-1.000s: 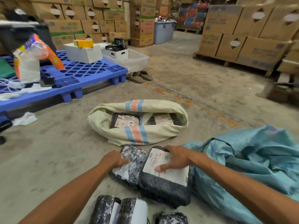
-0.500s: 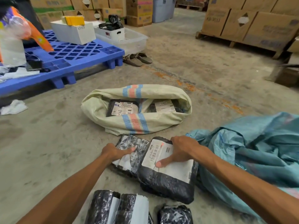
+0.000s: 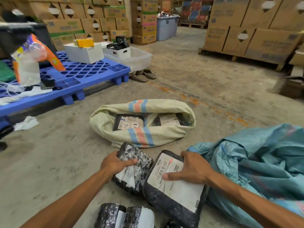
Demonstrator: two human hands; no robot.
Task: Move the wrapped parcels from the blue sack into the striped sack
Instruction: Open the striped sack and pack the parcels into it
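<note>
The striped sack (image 3: pixel 141 137) lies open on the concrete floor ahead of me, with two black labelled parcels inside. The blue sack (image 3: pixel 256 165) is crumpled at my right. Between them lie two black wrapped parcels side by side. My left hand (image 3: pixel 115 163) grips the smaller taped parcel (image 3: pixel 136 171) at its left edge, thumb on top. My right hand (image 3: pixel 189 170) grips the larger labelled parcel (image 3: pixel 174 195) at its far right corner, thumb pressed on the white label. More wrapped parcels (image 3: pixel 125 216) lie near me at the bottom edge.
A blue plastic pallet (image 3: pixel 85 76) with boxes and a wrapped bottle stands at the left. A pair of sandals (image 3: pixel 143 76) and a clear tub (image 3: pixel 139 58) sit behind it. Stacked cardboard boxes (image 3: pixel 256 35) on wooden pallets line the back and right.
My left hand has slid further onto the smaller parcel and closed on it. The right hand keeps its hold on the labelled parcel. Both parcels seem lifted slightly, and the camera tilted up.
</note>
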